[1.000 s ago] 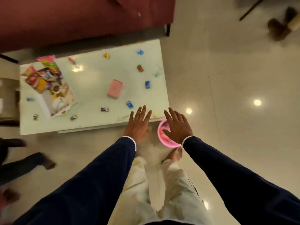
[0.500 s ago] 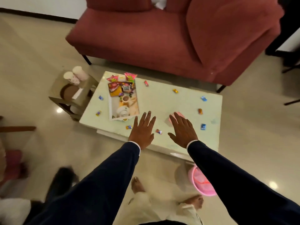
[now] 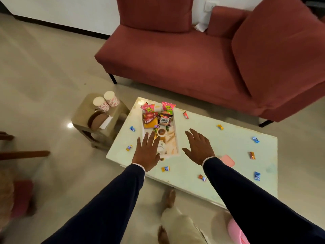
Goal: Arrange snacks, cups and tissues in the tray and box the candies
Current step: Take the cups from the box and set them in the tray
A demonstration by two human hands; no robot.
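- Left hand (image 3: 147,154): fingers straight and spread, holding nothing, over the tray's (image 3: 177,138) near-left edge.
- Right hand (image 3: 199,148): fingers spread, empty, just right of tray.
- Snack packets (image 3: 156,117) beyond the fingertips, in tray's far end.
- Wrapped candies (image 3: 165,168) scattered on surface (image 3: 228,173); pink box (image 3: 227,160) beside right wrist.

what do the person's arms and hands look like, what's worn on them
Both arms are covered in long dark navy sleeves, plain, with no visible markings. A thin white cuff edge shows at each wrist. The left hand and the right hand are bare: no gloves. No rings or watch can be made out, though the picture is a little soft. Light beige trousers show below.
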